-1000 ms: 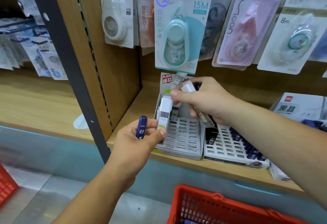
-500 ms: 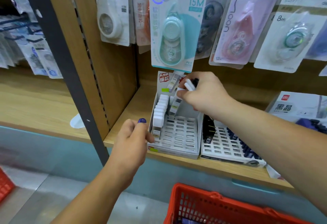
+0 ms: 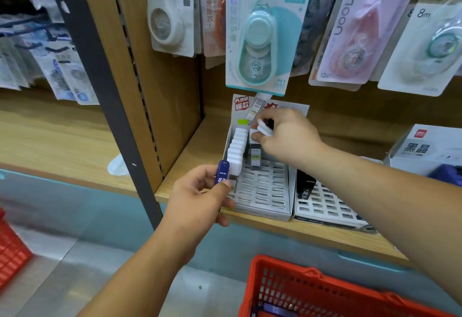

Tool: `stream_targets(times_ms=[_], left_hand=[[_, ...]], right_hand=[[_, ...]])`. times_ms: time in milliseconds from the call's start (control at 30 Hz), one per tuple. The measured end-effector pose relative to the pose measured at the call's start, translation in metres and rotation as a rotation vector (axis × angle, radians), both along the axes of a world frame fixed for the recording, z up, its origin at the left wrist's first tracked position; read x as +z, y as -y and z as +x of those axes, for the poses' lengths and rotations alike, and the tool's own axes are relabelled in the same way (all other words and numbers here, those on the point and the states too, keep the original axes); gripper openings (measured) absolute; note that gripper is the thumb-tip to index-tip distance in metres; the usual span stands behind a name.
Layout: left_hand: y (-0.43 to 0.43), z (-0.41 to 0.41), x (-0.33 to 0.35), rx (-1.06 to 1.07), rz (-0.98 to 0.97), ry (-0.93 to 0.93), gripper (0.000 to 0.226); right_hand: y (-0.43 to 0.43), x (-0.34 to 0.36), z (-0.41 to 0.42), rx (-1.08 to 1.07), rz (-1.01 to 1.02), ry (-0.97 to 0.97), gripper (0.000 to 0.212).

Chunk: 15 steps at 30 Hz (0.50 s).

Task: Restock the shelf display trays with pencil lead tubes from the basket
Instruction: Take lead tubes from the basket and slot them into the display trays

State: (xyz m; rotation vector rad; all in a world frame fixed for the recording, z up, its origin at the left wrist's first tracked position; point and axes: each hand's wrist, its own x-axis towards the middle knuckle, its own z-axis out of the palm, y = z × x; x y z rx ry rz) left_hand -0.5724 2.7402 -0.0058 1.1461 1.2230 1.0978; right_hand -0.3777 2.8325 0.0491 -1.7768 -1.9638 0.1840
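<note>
Lifted since the earlier frame, the left hand [image 3: 197, 199] now shows most of a blue tube [image 3: 222, 172], where only the cap peeked out before. Its grip is closed, thumb and fingers pinching the tube upright just in front of the white tray [image 3: 262, 199]. The right hand [image 3: 287, 139] is over the back of that tray, its grip curled round a bunch [image 3: 263, 127] of white-capped tubes, with its fingertips on a lone tube [image 3: 255, 156] standing in the tray's second column. A row [image 3: 236, 149] of white-capped tubes fills the left column. A second tray [image 3: 325, 206], touching on the right, holds black tubes [image 3: 303, 184]. Both trays sit on a wooden shelf [image 3: 190, 164] under hanging tape packs [image 3: 257, 41]. A red basket [image 3: 282, 263] sits below.
</note>
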Motion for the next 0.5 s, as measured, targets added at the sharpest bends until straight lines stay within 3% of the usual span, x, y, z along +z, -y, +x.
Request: stream_targets(times_ms=[100, 500], left_hand=[[0.0006, -0.001, 0.0003, -0.015, -0.005, 0.02, 0.018], [-0.0013, 0.0003, -0.0037, -0.004, 0.033, -0.016, 0.018]], right_hand=[[-0.0035, -0.006, -0.0024, -0.022, -0.006, -0.15, 0.015], [-0.0029, -0.0036, 0.0035, -0.028, 0.09, -0.253, 0.015]])
